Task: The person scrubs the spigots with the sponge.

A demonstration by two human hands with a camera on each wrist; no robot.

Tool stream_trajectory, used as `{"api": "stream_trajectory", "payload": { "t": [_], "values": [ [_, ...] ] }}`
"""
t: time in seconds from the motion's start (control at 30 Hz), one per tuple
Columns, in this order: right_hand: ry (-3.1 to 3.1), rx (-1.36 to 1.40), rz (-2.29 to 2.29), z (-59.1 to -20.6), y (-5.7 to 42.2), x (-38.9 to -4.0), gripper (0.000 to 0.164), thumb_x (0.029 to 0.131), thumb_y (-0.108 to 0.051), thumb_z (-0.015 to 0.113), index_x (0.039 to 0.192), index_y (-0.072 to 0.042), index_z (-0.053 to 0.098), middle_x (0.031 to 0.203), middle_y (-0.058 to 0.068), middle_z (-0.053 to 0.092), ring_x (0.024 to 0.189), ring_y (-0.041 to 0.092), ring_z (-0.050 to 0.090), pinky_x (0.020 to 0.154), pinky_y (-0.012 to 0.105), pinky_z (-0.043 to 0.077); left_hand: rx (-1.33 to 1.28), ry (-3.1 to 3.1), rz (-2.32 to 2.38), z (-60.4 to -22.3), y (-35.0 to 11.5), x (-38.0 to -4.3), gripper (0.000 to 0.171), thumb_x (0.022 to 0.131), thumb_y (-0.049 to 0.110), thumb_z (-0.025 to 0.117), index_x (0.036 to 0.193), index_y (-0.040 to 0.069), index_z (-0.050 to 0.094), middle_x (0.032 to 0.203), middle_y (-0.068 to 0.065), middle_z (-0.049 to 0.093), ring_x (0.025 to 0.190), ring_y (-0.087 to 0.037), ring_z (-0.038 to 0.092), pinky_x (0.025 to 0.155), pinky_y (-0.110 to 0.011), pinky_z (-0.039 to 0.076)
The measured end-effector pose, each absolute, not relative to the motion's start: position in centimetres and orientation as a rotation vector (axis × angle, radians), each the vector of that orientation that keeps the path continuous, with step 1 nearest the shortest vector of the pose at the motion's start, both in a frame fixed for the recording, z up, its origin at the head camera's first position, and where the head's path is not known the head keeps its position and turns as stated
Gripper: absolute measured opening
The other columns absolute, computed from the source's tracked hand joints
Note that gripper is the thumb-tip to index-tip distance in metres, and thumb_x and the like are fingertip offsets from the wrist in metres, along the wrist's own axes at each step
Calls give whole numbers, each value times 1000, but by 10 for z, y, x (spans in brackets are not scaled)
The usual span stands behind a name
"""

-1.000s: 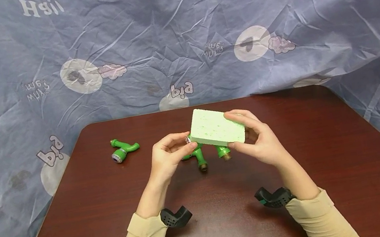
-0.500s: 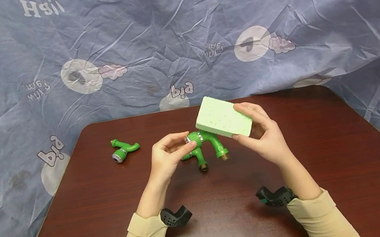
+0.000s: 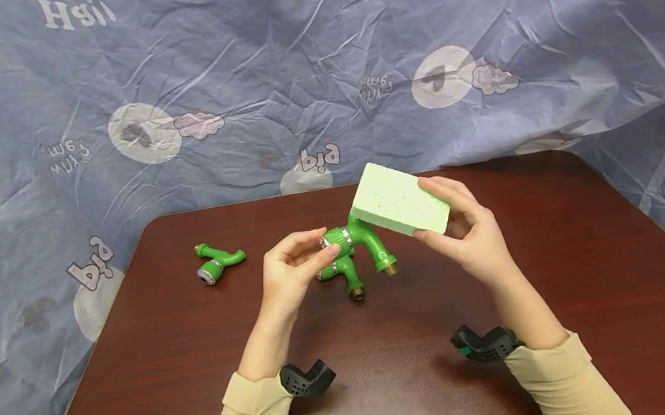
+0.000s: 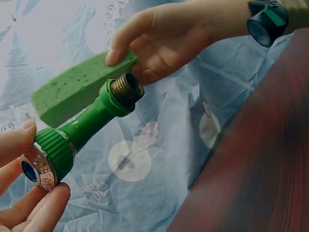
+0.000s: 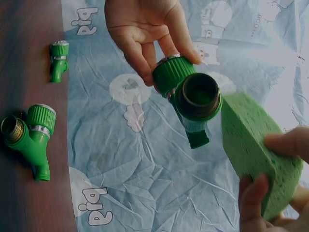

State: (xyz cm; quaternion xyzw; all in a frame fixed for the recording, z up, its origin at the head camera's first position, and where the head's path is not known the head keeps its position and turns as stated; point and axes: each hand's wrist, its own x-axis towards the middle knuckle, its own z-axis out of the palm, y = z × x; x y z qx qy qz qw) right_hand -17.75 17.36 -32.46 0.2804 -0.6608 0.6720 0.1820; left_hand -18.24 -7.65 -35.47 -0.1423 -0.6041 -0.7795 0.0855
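My left hand (image 3: 293, 268) pinches the ribbed knob of a green faucet (image 3: 370, 241) between thumb and fingers, holding it up over the table. Its brass-coloured threaded end (image 4: 126, 90) shows in the left wrist view. My right hand (image 3: 469, 226) grips a pale green sponge (image 3: 400, 200) by its right end. The sponge is tilted and its left corner overlaps the upper part of the faucet in the head view. From the right wrist, the sponge (image 5: 258, 145) stands right beside the held faucet (image 5: 181, 92).
A second green faucet (image 3: 352, 278) lies on the dark red-brown table (image 3: 157, 380) behind and below the held one. Another green faucet (image 3: 220, 260) lies at the table's left. A wrinkled blue printed cloth (image 3: 258, 67) hangs beyond the far edge.
My right hand has drawn the sponge up and to the right, uncovering much of the held faucet. My left hand stays nearly in place, still pinching the knob.
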Motion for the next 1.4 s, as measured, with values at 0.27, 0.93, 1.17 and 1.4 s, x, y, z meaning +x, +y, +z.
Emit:
{"api": "stream_trajectory", "payload": {
  "t": [0.27,0.93,1.17,1.4],
  "values": [
    [-2045,1001,1769,-329,172,-178,63,70,23,64,129,10,48,131,16,41,92,18,57,68,19,52,-400,-1711,-2342,-354,-79,-184,34,75,-10,71,107,-16,60,88,-1,69,69,-13,67,69,-32,57],
    [-2039,1104,1804,-320,197,-178,66,68,28,62,130,12,46,132,19,39,96,20,54,71,20,52,-280,-1775,-2273,-357,-73,-185,33,73,-6,75,104,-11,64,83,0,67,68,-11,66,59,-19,52],
    [-2099,1070,1655,-328,179,-178,67,68,24,65,130,7,49,132,17,40,99,19,55,73,20,52,-260,-1741,-2259,-358,-71,-184,33,73,-6,76,104,-10,64,82,-1,66,68,-11,66,60,-21,53],
    [-2232,1164,1600,-326,184,-175,66,69,21,66,130,2,52,131,13,42,102,21,54,73,24,53,-182,-1638,-2222,-356,-77,-186,34,73,-5,77,103,-10,64,82,-2,65,69,-12,65,67,-26,56]
  ]
}}
